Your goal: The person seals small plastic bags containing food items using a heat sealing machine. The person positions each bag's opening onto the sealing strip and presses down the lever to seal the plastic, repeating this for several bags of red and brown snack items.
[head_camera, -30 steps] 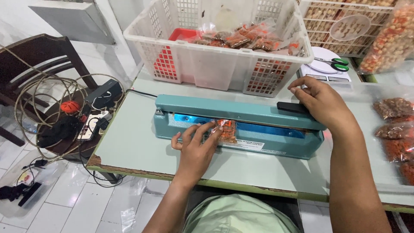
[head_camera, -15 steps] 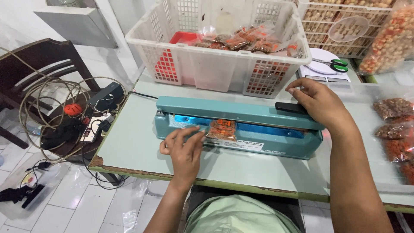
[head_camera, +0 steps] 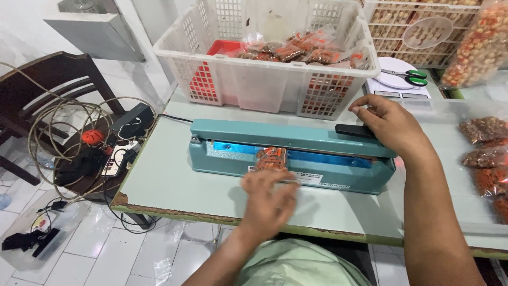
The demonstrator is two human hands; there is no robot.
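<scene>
My right hand (head_camera: 394,127) presses the sealer (head_camera: 291,153) arm down at three o'clock, fingers flat on its handle, while my left hand (head_camera: 270,198), loosely spread, steadies the snack packet (head_camera: 271,158) clamped mid-bar; sealing underway, release pending.

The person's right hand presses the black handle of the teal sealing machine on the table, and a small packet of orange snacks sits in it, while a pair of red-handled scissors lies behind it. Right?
Not quite: in the head view the scissors have green handles, not red. The rest holds.
</scene>
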